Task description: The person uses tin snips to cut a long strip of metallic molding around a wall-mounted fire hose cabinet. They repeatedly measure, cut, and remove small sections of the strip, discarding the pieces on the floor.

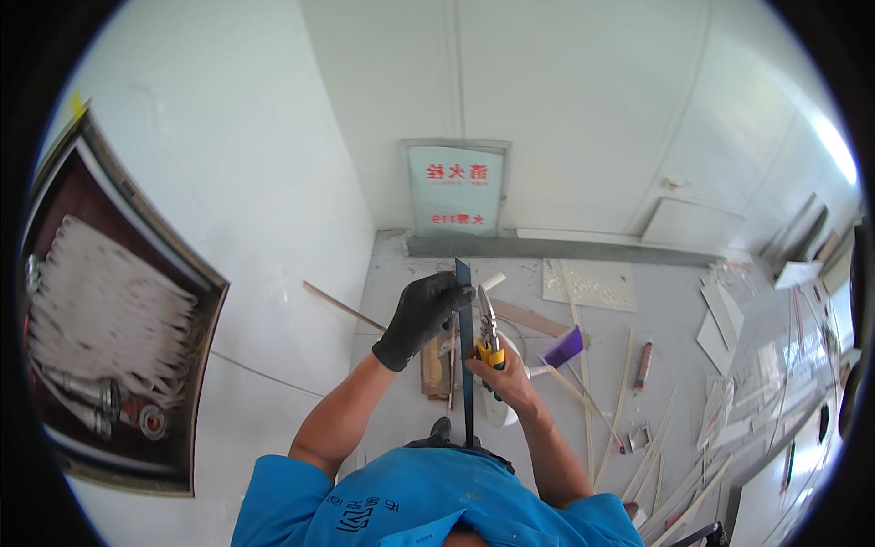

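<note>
Two hands work a dark strip with snips above a littered floor.

The floor (679, 314) carries pale slats and offcuts on the right; an open hose cabinet (109, 337) fills the left wall. The strip (466, 365) stands upright between the hands. The gloved left hand (421, 314) is closed around it near its top. The bare right hand (506, 378) grips the yellow-handled snips (488, 333), whose blades seem to meet the strip's edge.
</note>
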Motion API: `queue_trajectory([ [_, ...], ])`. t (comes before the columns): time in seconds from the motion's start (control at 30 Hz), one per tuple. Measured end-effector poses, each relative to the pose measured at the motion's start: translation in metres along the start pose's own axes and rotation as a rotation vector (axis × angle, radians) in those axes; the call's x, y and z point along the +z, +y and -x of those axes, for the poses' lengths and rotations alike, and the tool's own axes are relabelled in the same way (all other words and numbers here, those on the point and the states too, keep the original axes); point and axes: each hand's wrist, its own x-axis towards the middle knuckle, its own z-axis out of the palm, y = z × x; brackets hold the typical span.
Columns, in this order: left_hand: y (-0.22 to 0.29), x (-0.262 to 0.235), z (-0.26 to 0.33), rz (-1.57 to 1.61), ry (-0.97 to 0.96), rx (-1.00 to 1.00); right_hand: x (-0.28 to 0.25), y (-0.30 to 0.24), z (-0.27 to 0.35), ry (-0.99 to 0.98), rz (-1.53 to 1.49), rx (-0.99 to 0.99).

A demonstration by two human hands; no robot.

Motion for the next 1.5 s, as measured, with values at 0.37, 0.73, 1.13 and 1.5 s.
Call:
queue_trajectory([
  [0.37,0.036,-0.107,0.041,0.177,0.396,0.117,0.082,0.018,-0.022,-0.176,0.305,-0.342],
  [0.73,0.029,-0.193,0.071,0.244,0.548,0.186,0.144,0.010,-0.050,-0.117,0.478,-0.654],
  [1.13,0.023,-0.288,0.091,0.240,0.607,0.276,0.229,0.007,-0.085,-0.160,0.497,-0.666],
  [1.5,0.066,-0.362,0.103,0.140,0.771,0.420,0.285,-0.026,-0.162,-0.177,0.483,-0.803],
])
